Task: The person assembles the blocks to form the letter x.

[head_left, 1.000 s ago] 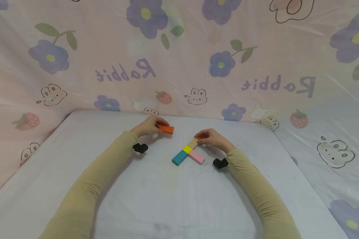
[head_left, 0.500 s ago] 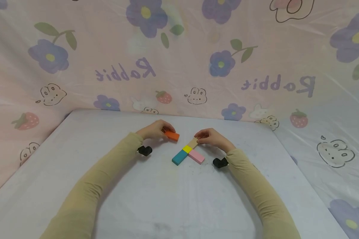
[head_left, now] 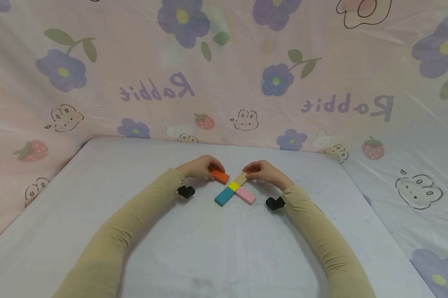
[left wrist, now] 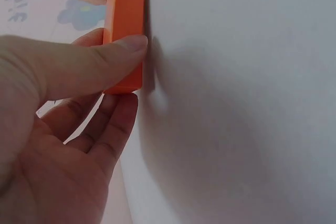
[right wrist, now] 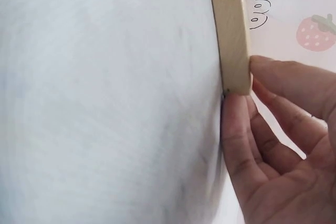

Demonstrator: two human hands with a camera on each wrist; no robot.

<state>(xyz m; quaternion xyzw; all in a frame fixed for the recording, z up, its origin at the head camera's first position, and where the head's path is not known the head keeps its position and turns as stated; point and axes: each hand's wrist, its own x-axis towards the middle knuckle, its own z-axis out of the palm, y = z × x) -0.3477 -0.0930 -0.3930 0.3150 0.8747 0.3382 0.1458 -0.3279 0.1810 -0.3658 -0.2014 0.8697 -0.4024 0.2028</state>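
My left hand (head_left: 201,167) pinches an orange rectangular block (head_left: 221,177) near its outer end. In the left wrist view the thumb lies across the orange block (left wrist: 126,17), with fingers behind and below it. My right hand (head_left: 266,174) holds the far end of a natural wood block (head_left: 240,179) between thumb and fingertips, as the right wrist view shows on the wood block (right wrist: 231,35). That block meets a small yellow block (head_left: 234,187) at the centre. A teal block (head_left: 225,196) and a pink block (head_left: 245,195) also extend from the yellow one. The orange block's inner end is close to the yellow block.
All the blocks are on or close over a white-covered table (head_left: 224,248). Behind and beside it hangs a printed curtain (head_left: 224,74) with flowers and rabbits. Small black devices (head_left: 186,191) are strapped at both wrists.
My left hand has carried the orange block rightward and nearer to me, up close to the yellow block. My right hand and the other blocks have stayed in place.
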